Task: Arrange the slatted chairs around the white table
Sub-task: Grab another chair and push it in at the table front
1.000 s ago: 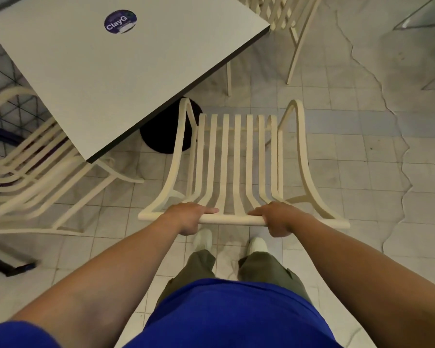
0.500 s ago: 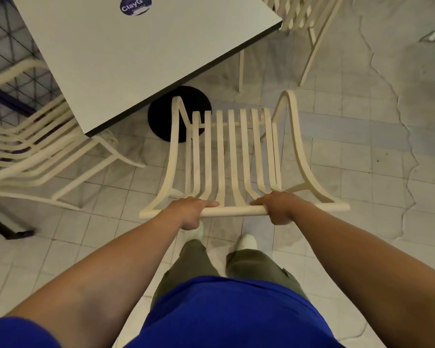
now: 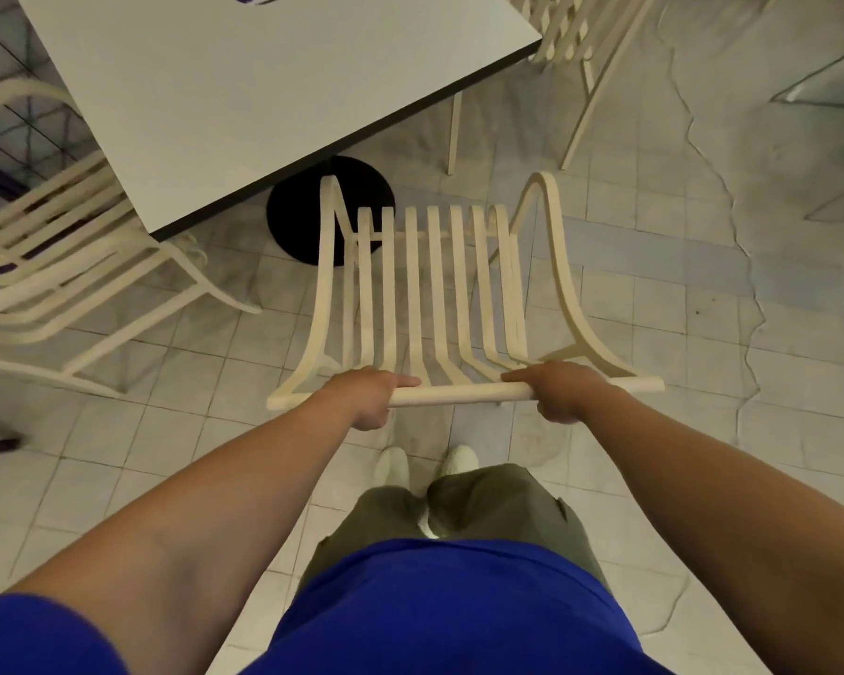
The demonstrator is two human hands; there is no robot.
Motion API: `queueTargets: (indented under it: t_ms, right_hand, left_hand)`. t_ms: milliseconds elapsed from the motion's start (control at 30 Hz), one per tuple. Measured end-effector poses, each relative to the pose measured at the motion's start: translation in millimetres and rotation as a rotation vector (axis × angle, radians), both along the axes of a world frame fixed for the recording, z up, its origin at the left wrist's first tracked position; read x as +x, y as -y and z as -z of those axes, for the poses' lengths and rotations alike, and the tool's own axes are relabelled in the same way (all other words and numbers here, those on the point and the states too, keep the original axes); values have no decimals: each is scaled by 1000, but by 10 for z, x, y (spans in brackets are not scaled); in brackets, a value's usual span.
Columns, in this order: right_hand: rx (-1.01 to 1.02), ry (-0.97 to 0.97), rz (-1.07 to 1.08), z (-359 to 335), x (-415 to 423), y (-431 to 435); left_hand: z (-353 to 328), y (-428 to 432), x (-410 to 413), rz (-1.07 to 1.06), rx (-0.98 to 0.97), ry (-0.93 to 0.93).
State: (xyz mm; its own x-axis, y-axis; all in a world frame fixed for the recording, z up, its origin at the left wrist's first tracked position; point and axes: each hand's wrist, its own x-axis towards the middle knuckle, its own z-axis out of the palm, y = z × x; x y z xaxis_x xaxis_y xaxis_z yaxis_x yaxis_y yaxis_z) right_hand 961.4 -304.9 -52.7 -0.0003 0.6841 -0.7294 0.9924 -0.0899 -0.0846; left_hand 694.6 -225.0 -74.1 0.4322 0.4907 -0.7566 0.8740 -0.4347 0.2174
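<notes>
Grey tiled floor (image 3: 654,333), cracked down the right. The white table (image 3: 264,99) sits top-left on a black round base (image 3: 293,211). I look down the back of one slatted chair (image 3: 417,285). It stands by the table's near edge, seat pointing at the base, armrest fronts just short of the tabletop.

The left hand (image 3: 366,399) and right hand (image 3: 561,392) both grip the top rail (image 3: 459,395), fingers curled over it, one each side of centre. That even two-handed hold makes sense to me: the rail is the highest part, reachable while standing behind, and spaced hands steer the frame without twisting.

A second chair (image 3: 69,265) sits on the table's left side, partly under the top. A third chair (image 3: 571,36) is at the far corner, mostly cropped.

My judgement: this chair is mid-placement. It looks skewed to the table edge, so it likely needs squaring and then a push in. Risk: the front legs could catch the base. I cannot tell whether the legs are lifted or on the floor.
</notes>
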Motion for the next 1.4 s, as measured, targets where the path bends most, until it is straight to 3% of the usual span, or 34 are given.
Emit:
queueTargets:
  t_ms: [567,1400]
  right_hand:
    - [-96,-110,-115,110,390,-97]
    - [-112,-131,-417,125,1441,-472]
  left_hand:
    - [-84,23,103,-34,-11,-108]
    - [-117,755,1117,-394,-17,-76]
